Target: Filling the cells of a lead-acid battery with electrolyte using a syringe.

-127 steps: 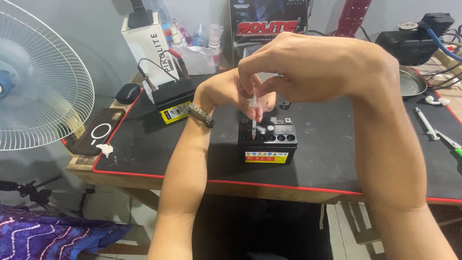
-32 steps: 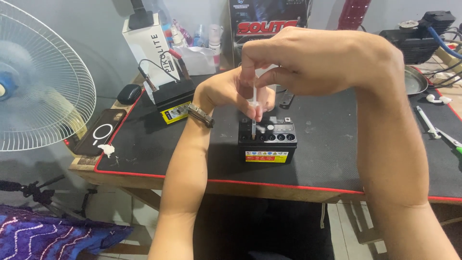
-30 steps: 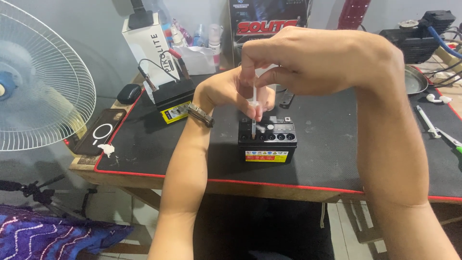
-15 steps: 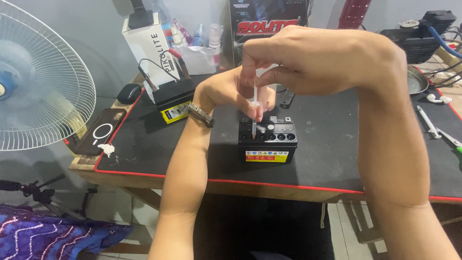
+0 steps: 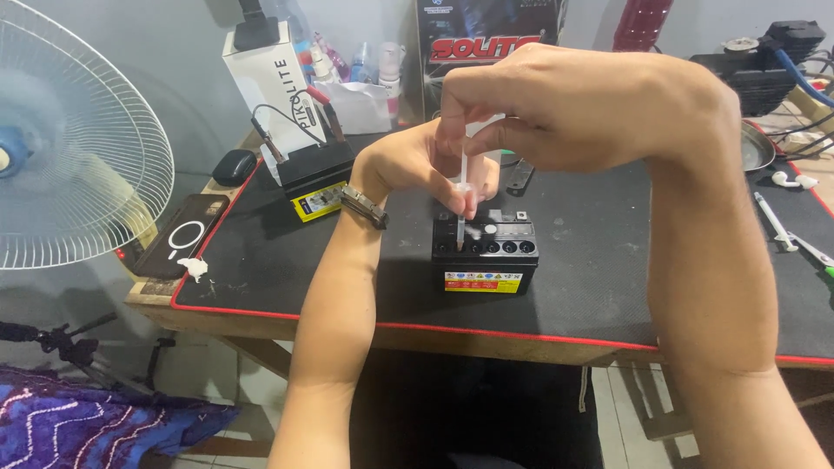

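Note:
A small black battery (image 5: pixel 486 260) with a yellow and red label stands on the black mat (image 5: pixel 278 260). Several round filler holes line its top front edge. A thin clear syringe (image 5: pixel 460 221) stands upright with its tip in one of the left holes. My left hand (image 5: pixel 417 165) pinches the syringe barrel just above the battery. My right hand (image 5: pixel 582 108) is above it, fingers closed on the syringe's plunger end. A metal watch band (image 5: pixel 363 207) is on my left wrist.
A second black battery (image 5: pixel 314 178) with clip leads sits at the back left before a white box (image 5: pixel 269 78). A white fan (image 5: pixel 74 148) stands left, a phone (image 5: pixel 178 236) at the mat's left edge. Another syringe (image 5: pixel 771 221) lies right, beside a metal dish (image 5: pixel 754 146).
My right hand has risen slightly, drawing the plunger end up. The syringe tip stays in the same battery hole, and my left hand has not shifted.

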